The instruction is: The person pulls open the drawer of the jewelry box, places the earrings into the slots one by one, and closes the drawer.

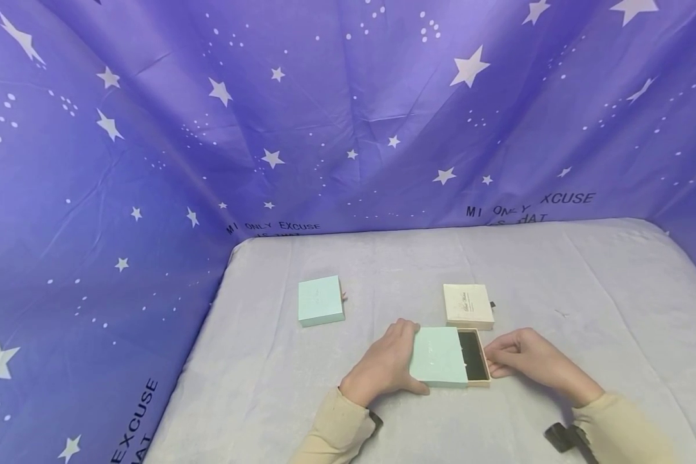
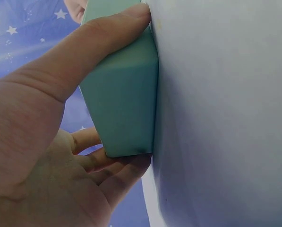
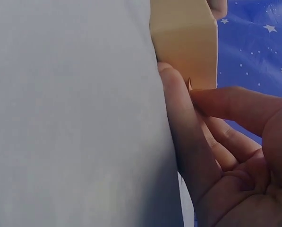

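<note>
One mint box (image 1: 439,356) lies on the near side of the cloth-covered worktop (image 1: 255,386), its tan drawer (image 3: 185,52) partly out to the right and the dark lining (image 1: 472,353) exposed. The left hand (image 1: 383,364) grips the box's outer sleeve (image 2: 124,109), thumb along the near side, fingers at the far left corner; the right hand (image 1: 528,357) pinches a small pull tab (image 3: 190,84) at the drawer's end. A hard tug could bring the drawer out altogether, and a tilt might then spill anything inside. Squeezing the walls too firmly could bind the drawer; a weak pinch could let the tab slip. A cream box (image 1: 467,304) sits just beyond the far edge, so a swerve might knock it; the second mint box (image 1: 320,301), farther left, looks safely apart.
</note>
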A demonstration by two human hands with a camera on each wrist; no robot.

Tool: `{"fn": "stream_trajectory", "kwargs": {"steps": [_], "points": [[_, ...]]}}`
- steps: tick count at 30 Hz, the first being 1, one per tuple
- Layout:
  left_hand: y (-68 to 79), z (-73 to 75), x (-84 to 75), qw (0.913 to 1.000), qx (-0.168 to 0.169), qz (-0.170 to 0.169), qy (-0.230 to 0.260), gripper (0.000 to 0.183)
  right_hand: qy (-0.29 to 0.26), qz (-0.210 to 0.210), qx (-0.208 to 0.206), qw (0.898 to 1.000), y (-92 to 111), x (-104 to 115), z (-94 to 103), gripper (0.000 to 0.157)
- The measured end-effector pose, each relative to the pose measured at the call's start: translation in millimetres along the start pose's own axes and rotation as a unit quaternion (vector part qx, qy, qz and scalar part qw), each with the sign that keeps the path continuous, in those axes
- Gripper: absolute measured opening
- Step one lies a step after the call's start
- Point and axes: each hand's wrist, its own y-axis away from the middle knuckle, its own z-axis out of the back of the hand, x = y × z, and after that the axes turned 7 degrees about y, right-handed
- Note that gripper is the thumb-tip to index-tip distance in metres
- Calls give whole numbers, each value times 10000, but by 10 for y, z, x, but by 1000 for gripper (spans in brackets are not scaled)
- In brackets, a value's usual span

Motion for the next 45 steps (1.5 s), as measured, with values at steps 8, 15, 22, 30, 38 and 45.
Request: {"fn": "stream_trajectory", "kwargs": {"steps": [8,15,22,30,38,45], "points": [[9,-10,-10,10000,-18,24,59,103,308,123,-49,9994,-73,73,-100,22],[22,2,-15,9999,-33,98,33,104,653,141,-134,9977,-123,156,-159,20],[18,0,-17,10000,-37,90,20,103,725,173,-207,9970,-163,216,-218,17],[5,1,-22,10000,-31,23,56,102,909,157,-207,9955,-213,240,-256,16],[2,-2,-17,10000,-13,-1,52,101,1263,138,-379,9912,-203,243,-269,14],[0,-6,-13,10000,-36,-44,-4,100,1968,265,-825,9766,-149,283,-253,29]]}}
